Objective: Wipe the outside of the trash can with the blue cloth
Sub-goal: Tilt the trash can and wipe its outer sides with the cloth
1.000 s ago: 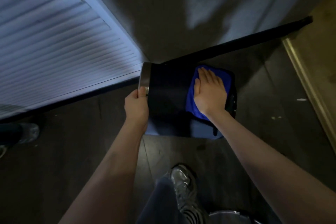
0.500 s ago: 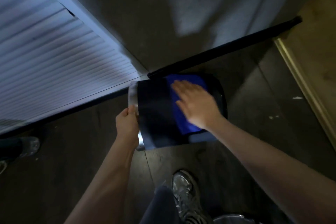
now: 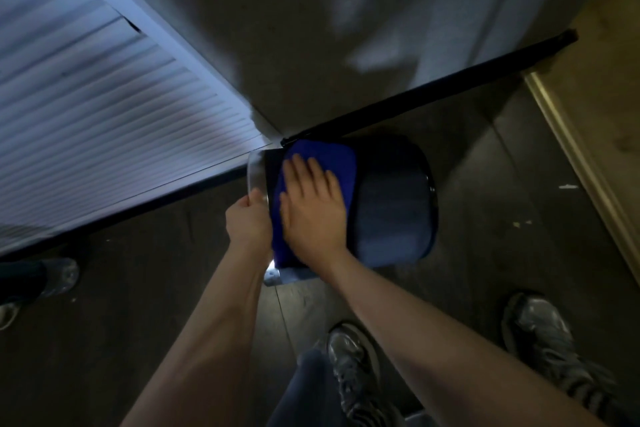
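One trash can (image 3: 391, 204), dark w/ a shiny metal rim (image 3: 255, 173), tipped on its side on the dark floor (image 3: 121, 305), rim end to the left, base to the right. One blue cloth (image 3: 332, 163) spread over the can's upper side, near the rim end. Two hands: left hand (image 3: 247, 218) w/ fingers curled round the rim, gripping it; right hand (image 3: 311, 208) flat on the cloth, fingers spread wide, pressing it to the can wall. Two grey sneakers (image 3: 349, 367) near the bottom, one by each side of the right forearm. A third shoe (image 3: 57, 276) at the left edge, well apart. Far side of the can sits close to a black baseboard (image 3: 433, 94) under the wall (image 3: 346, 28); slatted door (image 3: 86, 107) at far left, meeting the wall right by the rim. Open floor left, right & nearer than the can.
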The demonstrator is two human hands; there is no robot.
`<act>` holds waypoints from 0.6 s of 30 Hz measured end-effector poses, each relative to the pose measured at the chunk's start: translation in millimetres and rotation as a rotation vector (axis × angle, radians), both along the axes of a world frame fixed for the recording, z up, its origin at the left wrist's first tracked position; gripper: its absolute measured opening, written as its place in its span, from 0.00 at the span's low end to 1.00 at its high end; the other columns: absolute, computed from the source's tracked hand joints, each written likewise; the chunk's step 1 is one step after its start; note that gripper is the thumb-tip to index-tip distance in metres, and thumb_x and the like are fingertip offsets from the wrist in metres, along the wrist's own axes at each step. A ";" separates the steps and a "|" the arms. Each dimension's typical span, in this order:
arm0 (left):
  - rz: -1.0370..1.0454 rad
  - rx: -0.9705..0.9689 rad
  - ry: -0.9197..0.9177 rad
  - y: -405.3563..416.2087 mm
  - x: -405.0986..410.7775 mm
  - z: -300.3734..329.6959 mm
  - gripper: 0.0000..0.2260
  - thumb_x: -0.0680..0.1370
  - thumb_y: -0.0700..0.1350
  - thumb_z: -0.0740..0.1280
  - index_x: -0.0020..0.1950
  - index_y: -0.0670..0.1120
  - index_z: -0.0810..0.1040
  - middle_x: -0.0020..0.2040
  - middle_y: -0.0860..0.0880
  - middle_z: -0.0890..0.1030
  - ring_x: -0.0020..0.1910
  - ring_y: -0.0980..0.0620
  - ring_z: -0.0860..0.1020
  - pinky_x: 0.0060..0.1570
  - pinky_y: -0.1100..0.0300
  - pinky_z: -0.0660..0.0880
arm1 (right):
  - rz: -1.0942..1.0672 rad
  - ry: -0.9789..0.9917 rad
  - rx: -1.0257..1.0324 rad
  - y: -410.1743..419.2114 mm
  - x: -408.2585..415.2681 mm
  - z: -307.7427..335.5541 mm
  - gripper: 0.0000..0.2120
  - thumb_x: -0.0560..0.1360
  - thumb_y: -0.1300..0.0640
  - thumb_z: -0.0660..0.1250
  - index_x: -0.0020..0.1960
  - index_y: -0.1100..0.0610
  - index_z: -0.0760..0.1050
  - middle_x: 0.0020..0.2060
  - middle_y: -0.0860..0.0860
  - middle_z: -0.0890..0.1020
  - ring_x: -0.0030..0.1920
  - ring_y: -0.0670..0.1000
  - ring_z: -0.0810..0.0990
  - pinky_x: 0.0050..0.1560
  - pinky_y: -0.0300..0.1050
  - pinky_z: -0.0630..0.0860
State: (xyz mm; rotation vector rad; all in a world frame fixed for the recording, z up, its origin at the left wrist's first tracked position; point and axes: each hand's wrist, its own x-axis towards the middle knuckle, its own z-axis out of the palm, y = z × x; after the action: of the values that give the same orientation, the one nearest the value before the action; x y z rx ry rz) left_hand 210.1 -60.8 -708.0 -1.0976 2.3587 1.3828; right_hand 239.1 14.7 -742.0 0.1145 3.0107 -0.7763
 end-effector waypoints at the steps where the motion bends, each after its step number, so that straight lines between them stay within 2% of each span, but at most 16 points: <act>1: 0.022 0.040 -0.003 0.0 0.1 1.1 0.16 0.80 0.45 0.58 0.32 0.45 0.72 0.32 0.46 0.73 0.33 0.50 0.71 0.40 0.55 0.71 | 0.097 0.033 0.011 -2.2 6.5 0.2 0.24 0.76 0.50 0.51 0.69 0.56 0.65 0.69 0.52 0.71 0.68 0.53 0.69 0.68 0.49 0.65; 4: 0.093 0.146 -0.024 -2.8 4.3 3.2 0.14 0.80 0.43 0.58 0.35 0.45 0.73 0.32 0.46 0.73 0.31 0.51 0.71 0.32 0.59 0.71 | 0.439 0.104 0.133 17.7 15.9 -9.1 0.25 0.75 0.48 0.50 0.71 0.53 0.63 0.70 0.50 0.69 0.69 0.51 0.68 0.67 0.47 0.66; 6: 0.128 0.148 -0.034 -5.4 5.9 3.3 0.15 0.80 0.43 0.57 0.33 0.44 0.69 0.30 0.46 0.68 0.29 0.50 0.67 0.28 0.62 0.68 | 0.531 0.123 0.153 43.0 16.0 -18.5 0.25 0.75 0.48 0.50 0.70 0.53 0.64 0.69 0.50 0.70 0.68 0.51 0.70 0.66 0.47 0.68; 10: 0.155 0.130 -0.082 -9.0 6.1 4.6 0.14 0.80 0.42 0.58 0.34 0.43 0.70 0.33 0.45 0.70 0.32 0.50 0.69 0.33 0.58 0.67 | 0.277 0.125 0.134 113.4 19.2 -38.2 0.23 0.76 0.52 0.54 0.67 0.60 0.69 0.65 0.57 0.74 0.65 0.57 0.74 0.63 0.51 0.71; 13: 0.139 0.162 -0.088 -7.5 2.4 6.7 0.11 0.80 0.44 0.58 0.38 0.43 0.73 0.37 0.45 0.73 0.36 0.48 0.73 0.39 0.55 0.72 | 0.154 0.087 0.130 140.4 18.5 -45.1 0.23 0.77 0.53 0.51 0.67 0.63 0.68 0.66 0.58 0.74 0.66 0.58 0.73 0.65 0.52 0.68; 14: 0.131 0.185 -0.094 -6.1 0.5 8.3 0.11 0.80 0.45 0.59 0.40 0.43 0.74 0.37 0.45 0.74 0.37 0.49 0.74 0.39 0.56 0.73 | 0.111 0.063 0.105 140.0 17.3 -45.4 0.23 0.77 0.53 0.49 0.68 0.62 0.67 0.66 0.58 0.73 0.67 0.57 0.72 0.67 0.52 0.67; 16: 0.099 0.251 -0.073 -3.3 -2.0 12.0 0.11 0.79 0.47 0.60 0.40 0.43 0.74 0.36 0.47 0.75 0.34 0.51 0.75 0.32 0.58 0.73 | 0.039 0.032 0.065 137.3 17.4 -46.8 0.24 0.77 0.52 0.47 0.69 0.61 0.66 0.68 0.57 0.72 0.68 0.57 0.70 0.68 0.52 0.65; 18: -0.021 0.317 -0.046 -6.4 -0.9 17.4 0.11 0.79 0.47 0.60 0.42 0.43 0.74 0.33 0.49 0.77 0.30 0.53 0.78 0.27 0.61 0.74 | 0.021 0.028 0.049 140.7 18.4 -49.3 0.24 0.77 0.52 0.46 0.69 0.61 0.65 0.68 0.57 0.71 0.68 0.57 0.69 0.68 0.52 0.65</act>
State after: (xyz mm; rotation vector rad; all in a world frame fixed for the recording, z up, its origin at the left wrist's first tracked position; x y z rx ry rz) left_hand 209.2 -67.2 -690.6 -0.9987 2.0213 1.6333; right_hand 257.4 155.4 -791.2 0.0729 3.0528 -0.7088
